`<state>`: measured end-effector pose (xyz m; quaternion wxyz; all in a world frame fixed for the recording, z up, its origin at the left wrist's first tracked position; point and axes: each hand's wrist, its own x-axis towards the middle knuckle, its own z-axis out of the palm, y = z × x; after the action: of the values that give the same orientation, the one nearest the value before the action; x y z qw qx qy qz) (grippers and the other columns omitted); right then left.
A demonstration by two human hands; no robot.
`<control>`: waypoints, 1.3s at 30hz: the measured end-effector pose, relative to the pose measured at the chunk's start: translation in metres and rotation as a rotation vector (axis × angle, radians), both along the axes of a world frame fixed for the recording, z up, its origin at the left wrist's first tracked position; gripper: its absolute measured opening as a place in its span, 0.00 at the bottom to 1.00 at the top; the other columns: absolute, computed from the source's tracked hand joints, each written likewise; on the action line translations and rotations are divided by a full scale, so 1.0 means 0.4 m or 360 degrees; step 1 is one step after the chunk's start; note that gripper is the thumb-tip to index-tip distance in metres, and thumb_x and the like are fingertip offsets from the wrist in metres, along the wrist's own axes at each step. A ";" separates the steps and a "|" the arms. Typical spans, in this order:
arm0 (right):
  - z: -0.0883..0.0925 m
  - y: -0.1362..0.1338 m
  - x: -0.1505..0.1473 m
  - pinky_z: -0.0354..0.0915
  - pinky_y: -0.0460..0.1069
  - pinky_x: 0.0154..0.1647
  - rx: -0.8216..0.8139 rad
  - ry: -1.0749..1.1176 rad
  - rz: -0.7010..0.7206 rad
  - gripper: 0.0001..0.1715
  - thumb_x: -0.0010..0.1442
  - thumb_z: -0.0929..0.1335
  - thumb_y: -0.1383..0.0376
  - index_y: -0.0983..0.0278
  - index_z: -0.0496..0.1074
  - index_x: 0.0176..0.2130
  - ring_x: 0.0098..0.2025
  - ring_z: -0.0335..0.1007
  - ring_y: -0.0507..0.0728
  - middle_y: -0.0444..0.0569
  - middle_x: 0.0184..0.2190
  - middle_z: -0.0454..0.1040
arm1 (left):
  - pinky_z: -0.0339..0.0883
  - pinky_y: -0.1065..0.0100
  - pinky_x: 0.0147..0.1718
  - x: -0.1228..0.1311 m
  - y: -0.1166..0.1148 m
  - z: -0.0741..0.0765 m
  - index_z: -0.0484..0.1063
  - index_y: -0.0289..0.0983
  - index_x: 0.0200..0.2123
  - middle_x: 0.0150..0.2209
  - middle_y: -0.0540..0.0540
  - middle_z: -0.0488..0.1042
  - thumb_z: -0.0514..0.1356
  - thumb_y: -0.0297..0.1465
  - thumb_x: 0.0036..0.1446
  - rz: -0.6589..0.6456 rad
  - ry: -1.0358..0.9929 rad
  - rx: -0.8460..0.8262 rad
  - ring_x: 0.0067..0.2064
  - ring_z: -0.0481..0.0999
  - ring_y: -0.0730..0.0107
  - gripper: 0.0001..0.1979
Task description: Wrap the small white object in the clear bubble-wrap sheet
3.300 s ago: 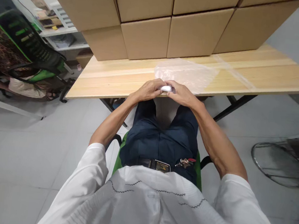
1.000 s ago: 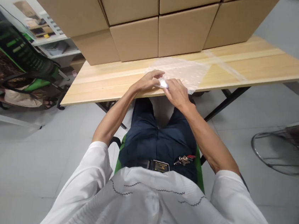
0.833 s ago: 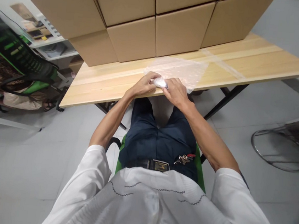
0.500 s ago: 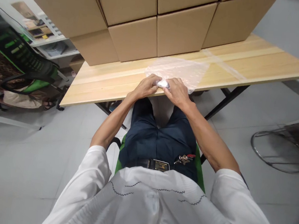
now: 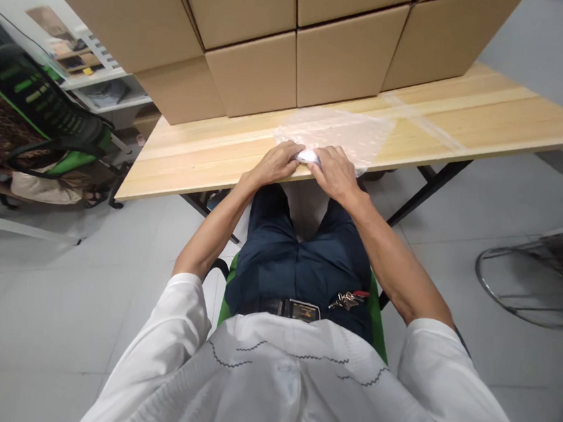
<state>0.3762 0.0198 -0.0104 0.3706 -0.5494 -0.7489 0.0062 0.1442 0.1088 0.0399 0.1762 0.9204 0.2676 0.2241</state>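
Between my two hands, close to the table's front edge, is a small glossy white object; its kind does not show. My left hand grips its left end with fingers curled over it. On the other side my right hand is closed on the right end, thumb toward the front. Under and behind the hands a sheet of clear bubble wrap lies flat on the wooden table. My fingers hide both ends of the object.
Large cardboard boxes stand stacked along the back of the table. A clear tape-like strip crosses the tabletop at the right. A person sits on a green and black chair at the left; a round metal frame stands at the right.
Both hands keep their hold on the white object in nearly the same place. It looks slightly turned, with less glare. The whole view has shifted very slightly.
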 end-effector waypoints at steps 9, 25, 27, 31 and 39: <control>0.014 0.019 0.055 0.72 0.73 0.74 -0.0059 -0.0034 0.0171 0.38 0.86 0.58 0.38 0.57 0.82 0.67 0.66 0.75 0.76 0.63 0.64 0.84 | 0.71 0.44 0.70 -0.015 0.010 0.001 0.82 0.39 0.62 0.59 0.30 0.84 0.62 0.45 0.74 -0.0007 0.0082 0.0052 0.62 0.80 0.39 0.23; 0.056 0.034 0.104 0.73 0.67 0.64 -0.0202 -0.0230 0.0084 0.32 0.87 0.57 0.48 0.61 0.83 0.50 0.57 0.79 0.75 0.66 0.53 0.86 | 0.77 0.50 0.59 -0.006 0.007 0.054 0.83 0.40 0.49 0.53 0.35 0.86 0.58 0.51 0.79 -0.0053 0.0162 0.0010 0.53 0.83 0.47 0.22; 0.054 0.047 0.104 0.73 0.66 0.64 -0.0220 -0.0217 0.0029 0.33 0.87 0.57 0.48 0.61 0.83 0.48 0.57 0.79 0.75 0.66 0.52 0.86 | 0.77 0.53 0.55 0.005 0.023 0.055 0.81 0.40 0.45 0.50 0.35 0.86 0.58 0.50 0.80 -0.0048 0.0145 -0.0026 0.50 0.82 0.50 0.22; 0.059 0.059 0.096 0.73 0.67 0.66 -0.0254 -0.0179 -0.0103 0.32 0.86 0.57 0.51 0.62 0.83 0.47 0.58 0.78 0.76 0.69 0.52 0.85 | 0.72 0.58 0.47 0.034 0.050 0.047 0.76 0.39 0.39 0.41 0.41 0.83 0.58 0.43 0.79 0.0070 0.0084 -0.0166 0.43 0.79 0.57 0.18; 0.083 0.073 0.075 0.74 0.70 0.68 -0.0439 -0.0205 -0.0360 0.30 0.86 0.60 0.54 0.68 0.85 0.55 0.67 0.78 0.80 0.73 0.61 0.84 | 0.65 0.58 0.43 0.077 0.067 0.038 0.71 0.40 0.31 0.35 0.43 0.78 0.57 0.37 0.77 0.0319 0.0070 -0.0136 0.40 0.74 0.59 0.18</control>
<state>0.4064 0.0490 0.0226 0.2415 -0.6749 -0.6965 0.0318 0.1752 0.1357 0.0551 0.1860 0.8854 0.3713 0.2087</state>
